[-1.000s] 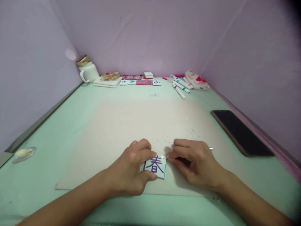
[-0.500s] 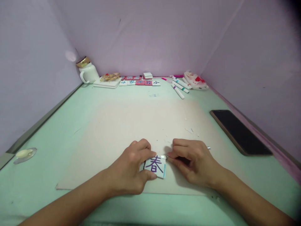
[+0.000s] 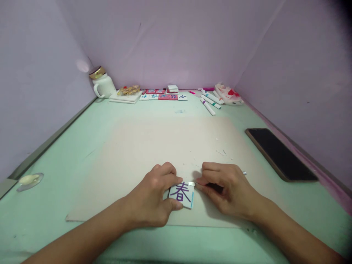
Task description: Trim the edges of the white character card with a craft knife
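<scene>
My left hand pinches a small white square tile between thumb and fingers, holding it against the board. A Chinese character is drawn on the tile in purple, and a blue line runs along its right edge. My right hand is closed round a thin craft knife. Its silvery blade rests at the tile's upper right corner. Most of the handle is hidden in my fist, and a metal end shows behind the knuckles.
Under my hands lies a pale board with small white shavings. A phone lies at right. Lettered tiles, markers, a plastic bag and a white mug line the back. A small clear dish sits at left.
Almost nothing differs. Both hands, the tile and the blade keep nearly the same positions.
</scene>
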{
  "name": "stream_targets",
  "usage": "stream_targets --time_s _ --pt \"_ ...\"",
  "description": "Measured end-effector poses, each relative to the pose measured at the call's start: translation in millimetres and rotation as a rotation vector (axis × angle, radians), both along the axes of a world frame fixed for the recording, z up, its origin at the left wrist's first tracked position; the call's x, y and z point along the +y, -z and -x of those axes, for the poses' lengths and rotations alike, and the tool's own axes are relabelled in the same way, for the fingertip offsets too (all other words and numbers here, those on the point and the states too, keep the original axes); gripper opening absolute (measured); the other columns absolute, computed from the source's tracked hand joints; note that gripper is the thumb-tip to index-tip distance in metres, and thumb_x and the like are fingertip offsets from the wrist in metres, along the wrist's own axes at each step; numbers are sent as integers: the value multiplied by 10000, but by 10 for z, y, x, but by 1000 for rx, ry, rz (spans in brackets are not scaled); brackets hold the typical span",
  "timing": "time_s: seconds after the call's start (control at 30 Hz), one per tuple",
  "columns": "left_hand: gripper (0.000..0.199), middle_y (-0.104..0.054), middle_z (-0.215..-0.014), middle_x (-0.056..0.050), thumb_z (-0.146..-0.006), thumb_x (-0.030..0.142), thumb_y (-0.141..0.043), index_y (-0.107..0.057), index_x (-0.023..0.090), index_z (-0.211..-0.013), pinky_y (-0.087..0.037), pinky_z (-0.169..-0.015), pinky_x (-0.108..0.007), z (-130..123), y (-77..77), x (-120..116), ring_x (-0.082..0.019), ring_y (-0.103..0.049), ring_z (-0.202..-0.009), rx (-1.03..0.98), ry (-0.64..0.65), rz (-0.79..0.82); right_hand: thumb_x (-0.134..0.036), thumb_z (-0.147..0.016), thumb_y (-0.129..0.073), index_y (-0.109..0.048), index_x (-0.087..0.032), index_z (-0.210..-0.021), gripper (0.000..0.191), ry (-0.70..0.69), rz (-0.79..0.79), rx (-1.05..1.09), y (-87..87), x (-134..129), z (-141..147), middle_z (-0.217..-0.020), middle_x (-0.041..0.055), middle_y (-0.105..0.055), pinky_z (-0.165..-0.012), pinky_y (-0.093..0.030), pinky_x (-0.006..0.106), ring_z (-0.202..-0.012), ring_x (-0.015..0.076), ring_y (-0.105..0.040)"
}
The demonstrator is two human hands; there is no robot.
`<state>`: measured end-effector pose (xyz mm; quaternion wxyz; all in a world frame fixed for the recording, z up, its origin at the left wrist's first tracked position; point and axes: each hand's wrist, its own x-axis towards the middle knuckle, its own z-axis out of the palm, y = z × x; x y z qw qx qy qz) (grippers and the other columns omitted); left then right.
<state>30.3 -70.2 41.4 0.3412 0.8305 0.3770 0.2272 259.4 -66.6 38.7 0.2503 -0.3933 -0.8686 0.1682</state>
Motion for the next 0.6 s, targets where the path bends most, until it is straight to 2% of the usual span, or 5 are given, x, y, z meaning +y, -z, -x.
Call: stream_targets --time_s 0.33,0.5,0.6 --pt "261 -551 -940 -64 -705 127 -667 -663 125 -966 -445 -746 -353 5 -13 0 -197 -502 -806 -8 -1 11 -181 -828 -563 -584 -169 -677 153 30 56 46 10 -45 -17 -609 -14 -496 -508 -283 241 -541 111 -441" --pt "295 -557 -958 -62 -706 140 -665 -640 145 -1000 -445 -755 -356 11 20 -9 -207 -509 -832 -7 1 -17 -166 -820 -565 -622 -167 -781 68 135 -32 184 56 -58 15 -653 -6 -547 -493 -314 230 -528 105 -470" --pt "302 -557 -1011 -76 -728 130 -636 -604 148 -1028 -441 -800 -364 9 31 -12 -220 -518 -897 -14 32 -77 -225 -797 -616 -639 -164 -815 67 177 -72 179 51 -79 82 -671 6 -585 -498 -320 240 -549 120 -500"
